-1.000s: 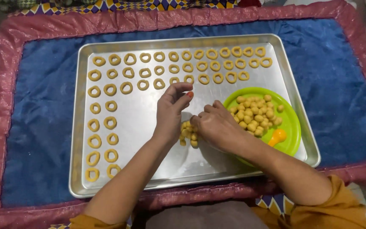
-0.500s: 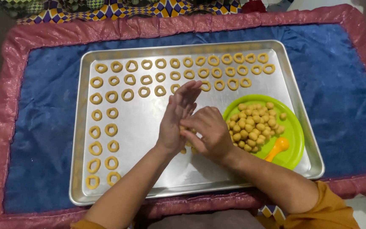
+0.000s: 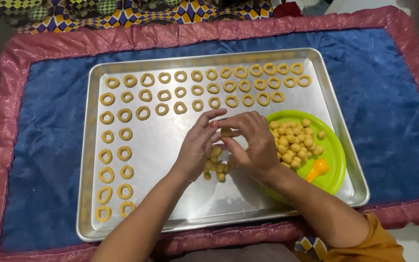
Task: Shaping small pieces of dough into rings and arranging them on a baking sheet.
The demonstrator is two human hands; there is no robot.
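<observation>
Pinching round dough ball [image 3: 226, 132], shiny metal tray [image 3: 170, 213]

Beyond and left of our hands [image 3: 229, 145], pale dough rings [image 3: 197, 90] lie on the silver metal tray [image 3: 180, 204]; right, the round green plastic plate [image 3: 338, 160] holds small dough balls [image 3: 294, 140].

**Rings in rows on a blue mat**

Dough rings [image 3: 197, 90] line the far and left parts of a metal tray [image 3: 180, 213], beyond the fingers. A blue mat [image 3: 49, 145] with pink trim lies beneath; patterned cloth [image 3: 122, 12] shows farther off.
</observation>
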